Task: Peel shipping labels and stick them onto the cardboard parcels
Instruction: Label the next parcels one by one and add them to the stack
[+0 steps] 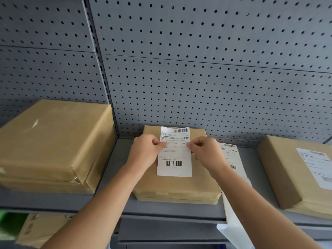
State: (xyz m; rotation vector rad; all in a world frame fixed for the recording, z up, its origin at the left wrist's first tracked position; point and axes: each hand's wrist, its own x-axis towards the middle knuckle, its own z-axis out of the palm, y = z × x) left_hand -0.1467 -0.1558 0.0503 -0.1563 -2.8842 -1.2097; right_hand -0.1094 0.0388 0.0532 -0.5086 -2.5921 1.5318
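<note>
**Setting the label down on the middle parcel**

Two bare forearms reach up from the bottom of the frame. The left hand (pixel 145 150) pinches the left edge of a white rectangular shipping label with barcodes (pixel 175 159), and the right hand (pixel 206 151) pinches its right edge. Each grip is closed on the paper at about mid-height. The label sits at the centre of the frame, over the top of a flat brown cardboard parcel (pixel 179 186) on the grey metal shelf (pixel 116 168). I cannot tell whether its lower edge already touches the card.

To do this step well, I would keep the label taut and square to the parcel's edges. One end should go down first, then be smoothed toward the other so no crease forms.

Just right of the parcel lies a white strip of further labels (pixel 231 159). Further out are a larger unlabelled brown parcel (pixel 53 137) at left and a labelled brown parcel (pixel 280 168) at right. A grey pegboard wall (pixel 197 69) stands behind.
</note>
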